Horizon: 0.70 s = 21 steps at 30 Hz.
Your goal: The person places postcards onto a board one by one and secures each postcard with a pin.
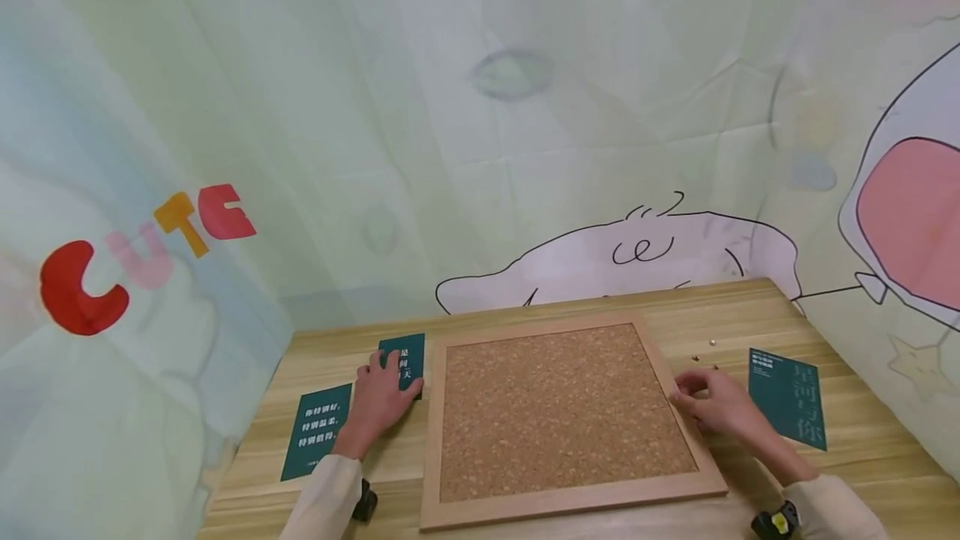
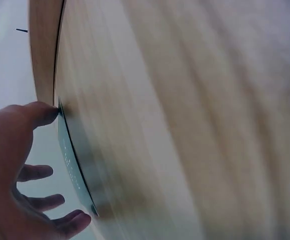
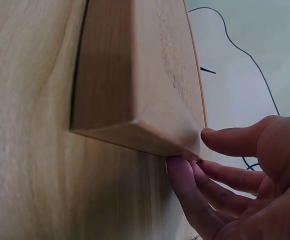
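In the head view my left hand (image 1: 382,394) lies over a dark green card (image 1: 414,348) with white print, its fingers spread. The left wrist view shows the thumb touching one end of that card's edge (image 2: 74,162). A second green card (image 1: 315,432) lies just left of this hand. My right hand (image 1: 723,407) is at the right side of a wood-framed corkboard (image 1: 562,415). Its thumb is over the frame's upper edge and its curled fingers are against the side, as the right wrist view shows beside the frame corner (image 3: 134,115). The board lies flat on the table.
Another green card (image 1: 787,398) lies right of the right hand. Several tiny pins, one of them a shiny pin (image 1: 712,342), are scattered behind that hand on the wooden table (image 1: 337,340). A printed cloth backdrop (image 1: 375,148) hangs behind and beside the table.
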{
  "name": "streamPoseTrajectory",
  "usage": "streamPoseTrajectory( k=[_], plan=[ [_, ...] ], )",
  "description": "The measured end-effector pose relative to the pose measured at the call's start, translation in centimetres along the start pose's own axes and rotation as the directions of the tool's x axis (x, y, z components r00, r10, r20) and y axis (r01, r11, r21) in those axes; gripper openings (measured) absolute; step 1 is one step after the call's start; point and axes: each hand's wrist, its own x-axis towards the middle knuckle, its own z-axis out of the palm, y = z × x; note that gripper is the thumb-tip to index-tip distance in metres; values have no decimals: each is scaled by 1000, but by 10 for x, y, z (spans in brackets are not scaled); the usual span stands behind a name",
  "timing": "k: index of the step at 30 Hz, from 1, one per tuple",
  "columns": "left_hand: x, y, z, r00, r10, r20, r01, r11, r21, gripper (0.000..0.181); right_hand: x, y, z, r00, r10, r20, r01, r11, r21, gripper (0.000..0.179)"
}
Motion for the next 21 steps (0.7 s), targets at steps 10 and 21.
streamPoseTrajectory(
  k=[10,21],
  plan=[
    [13,0,-2,991,-130,20,130,990,-50,89,0,0,1,999,-37,-37,36,999,-29,31],
    [26,3,-18,945,-279,173,306,938,-161,109,0,1,3,997,-56,-43,54,998,-43,28]
  ],
)
